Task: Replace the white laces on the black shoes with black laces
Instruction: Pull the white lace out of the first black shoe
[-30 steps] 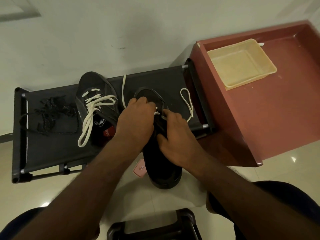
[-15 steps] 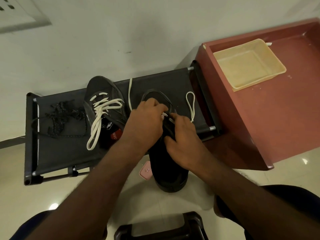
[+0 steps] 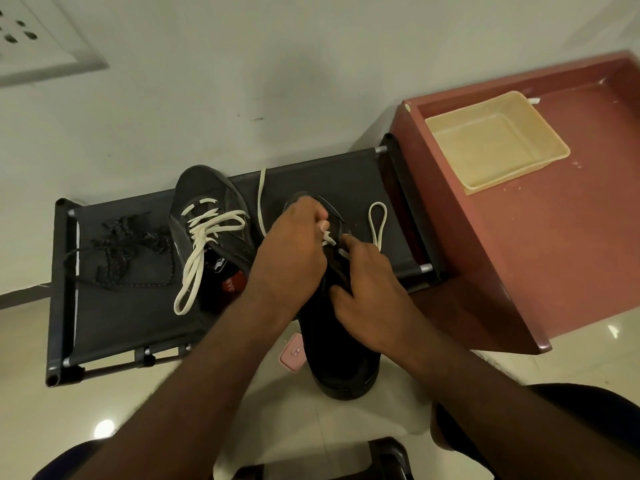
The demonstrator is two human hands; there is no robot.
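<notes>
On the dark rack [image 3: 121, 317], the left hand [image 3: 291, 261] pinches the loosened white lace [image 3: 378, 223] of 1 matte black shoe [image 3: 341, 348] that the right hand [image 3: 369, 285] grips, with 1 white-laced second shoe [image 3: 207, 192] and 1 tangle of black laces [image 3: 119, 244] further left.

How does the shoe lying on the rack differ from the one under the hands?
The shoe on the rack lies untouched on the rack; the held shoe juts past its front edge, gripped by the right hand. The first keeps its white lace criss-crossed; the held shoe's lace is loosened, pinched by the left hand, a loop and a strand trailing on the rack. Both are black.
</notes>
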